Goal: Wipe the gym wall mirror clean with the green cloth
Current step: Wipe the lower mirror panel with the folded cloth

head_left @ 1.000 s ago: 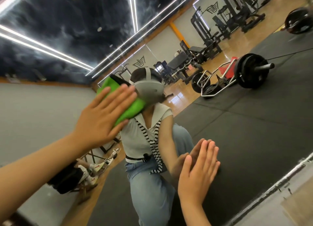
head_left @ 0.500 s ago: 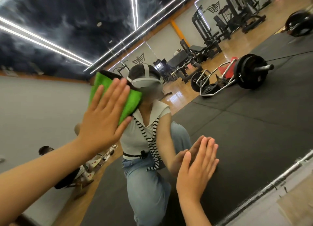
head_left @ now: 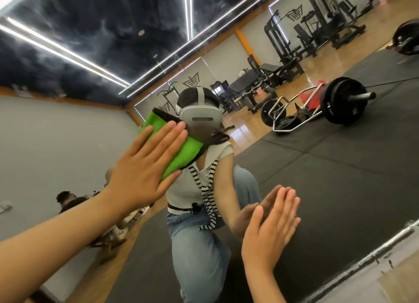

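Left hand (head_left: 145, 166): fingers are held straight and close together, and the palm is laid flat on the green cloth (head_left: 188, 150). The cloth is pressed against the glass of the mirror (head_left: 340, 189). It is seen folded and dark-edged, with its upper part showing past the fingertips. It is placed left of centre on the glass, just beside the reflected grey headset (head_left: 200, 118).

Right hand (head_left: 269, 232): it is spread flat with straight fingers and set directly on the glass, lower and to the right, well apart from the cloth. Its reflection is met at the fingertips.

A crouched person (head_left: 195, 189) in a white top and pale jeans is reflected between the two hands. Further out in the reflection, a loaded barbell (head_left: 342, 100) is seen on black matting, with weight machines (head_left: 283, 48) on the wooden floor behind. The mirror's metal lower edge (head_left: 362, 264) is seen at lower right.
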Available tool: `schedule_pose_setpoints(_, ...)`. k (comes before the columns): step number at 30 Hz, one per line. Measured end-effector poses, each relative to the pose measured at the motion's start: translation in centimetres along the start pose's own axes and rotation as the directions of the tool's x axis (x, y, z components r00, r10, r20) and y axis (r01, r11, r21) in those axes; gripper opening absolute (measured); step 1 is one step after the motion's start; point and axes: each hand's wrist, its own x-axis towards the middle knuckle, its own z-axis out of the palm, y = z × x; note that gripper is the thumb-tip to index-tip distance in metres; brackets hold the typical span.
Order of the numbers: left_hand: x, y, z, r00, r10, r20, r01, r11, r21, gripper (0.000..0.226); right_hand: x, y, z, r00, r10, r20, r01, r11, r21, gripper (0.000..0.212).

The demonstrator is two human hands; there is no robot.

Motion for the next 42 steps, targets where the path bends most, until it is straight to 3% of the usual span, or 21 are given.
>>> schedule_pose_setpoints(3,1.9,-0.5,-0.5,0.963,-0.267,-0.045,0.266,0.963,-0.035,0.072,0.1,0.0,0.1,1.000,-0.001,-0.002,0.001,1.000,0.005,0.061)
schedule_pose_setpoints(5,2.1,0.6,-0.3,0.941,-0.337,-0.041,0.334,0.940,-0.066,0.073,0.1,0.1,0.1,1.000,-0.006,0.003,0.006,1.000,0.000,0.061)
schedule_pose_setpoints(11,0.1,1.7,0.6,0.999,-0.041,-0.002,0.041,0.999,0.007,0.072,0.0,0.2,0.2,1.000,-0.004,0.012,0.004,1.000,0.002,0.064)
schedule_pose_setpoints(14,1.0,0.2,0.1,0.983,-0.177,-0.036,0.179,0.983,0.047,0.073,0.0,0.3,0.2,1.000,-0.008,0.024,0.008,1.000,-0.004,0.063)
schedule_pose_setpoints(17,0.8,2.1,0.1,0.938,-0.344,-0.048,0.343,0.939,-0.032,0.075,0.0,0.6,0.1,0.999,-0.020,0.037,0.020,1.000,-0.016,0.062)
schedule_pose_setpoints(22,-1.3,4.1,0.7,0.992,-0.122,-0.022,0.121,0.992,-0.028,0.072,0.0,0.9,0.0,0.998,-0.014,0.065,0.018,0.998,-0.056,0.063)
schedule_pose_setpoints(27,1.3,0.1,-0.2,0.927,-0.367,-0.075,0.366,0.930,-0.021,0.073,0.2,1.0,0.0,0.998,-0.004,0.067,0.008,0.998,-0.064,0.066)
schedule_pose_setpoints(32,-0.7,0.0,0.3,0.999,-0.041,-0.012,0.040,0.998,-0.038,0.073,0.1,0.9,0.0,0.997,0.008,0.077,-0.002,0.998,-0.068,0.067)
schedule_pose_setpoints(33,-0.5,-0.9,0.1,0.999,-0.031,-0.018,0.030,0.999,-0.027,0.072,0.2,0.9,0.0,0.997,0.006,0.075,-0.001,0.998,-0.069,0.067)
schedule_pose_setpoints(38,1.0,-2.9,-1.2,0.928,-0.369,-0.047,0.367,0.929,-0.054,0.076,0.2,0.9,0.0,0.998,-0.004,0.065,0.008,0.998,-0.057,0.067)
schedule_pose_setpoints(40,0.2,-0.8,-0.6,0.957,-0.288,-0.023,0.286,0.955,-0.080,0.076,0.2,1.0,-0.1,0.998,-0.005,0.067,0.009,0.999,-0.050,0.067)
schedule_pose_setpoints(42,-1.4,1.3,0.1,0.996,-0.083,0.019,0.085,0.992,-0.093,0.074,0.1,1.0,-0.2,0.998,-0.007,0.070,0.010,0.999,-0.046,0.066)
